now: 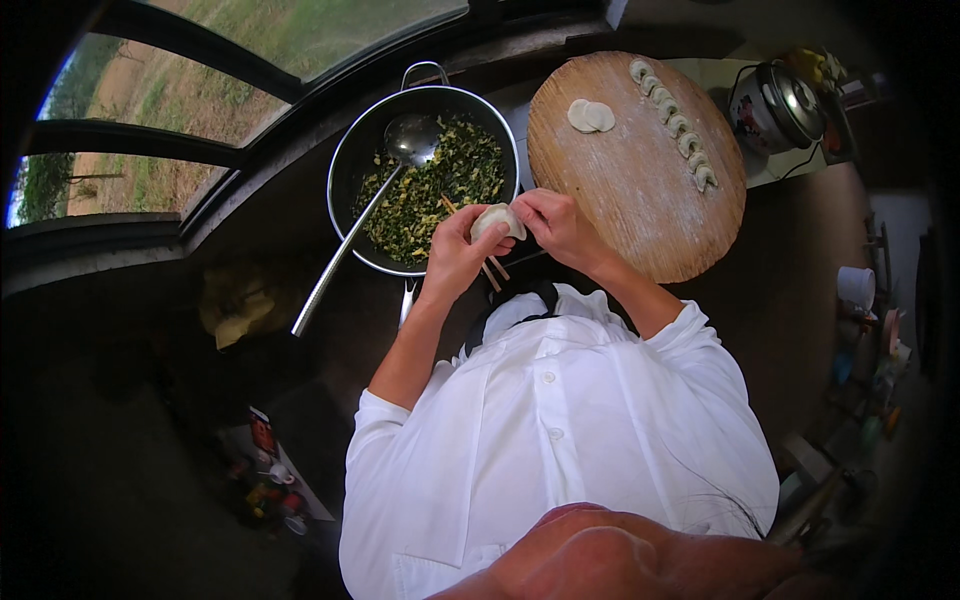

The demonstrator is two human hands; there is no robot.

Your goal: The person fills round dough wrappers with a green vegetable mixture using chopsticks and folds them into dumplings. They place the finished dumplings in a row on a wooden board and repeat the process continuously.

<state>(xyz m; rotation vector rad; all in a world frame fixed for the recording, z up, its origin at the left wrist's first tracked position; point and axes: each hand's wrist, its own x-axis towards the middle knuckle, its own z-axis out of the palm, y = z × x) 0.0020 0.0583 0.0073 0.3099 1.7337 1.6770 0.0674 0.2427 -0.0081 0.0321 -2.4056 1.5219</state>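
Note:
My left hand (466, 247) holds a folded dumpling (498, 223) over the near right rim of a wide metal pan (339, 150). My right hand (559, 225) is at the dumpling's right side, its thumb and fingers pinched together; whether they grip the dough's edge is hard to tell. Chopped green and yellow filling (469, 161) lies in the pan, with a metal ladle (367, 210) resting across the left rim. Wooden chopsticks (495, 274) pass under my left hand. On the round wooden board (600, 180) are flat dough wrappers (592, 116) and a row of several dumplings (679, 126).
An electric cooker (780, 105) with a cord stands right of the board. Windows (202, 97) line the upper left. A crumpled bag (236, 307) lies left of the ladle's handle. Assorted containers, among them a white tub (856, 289), stand at the far right.

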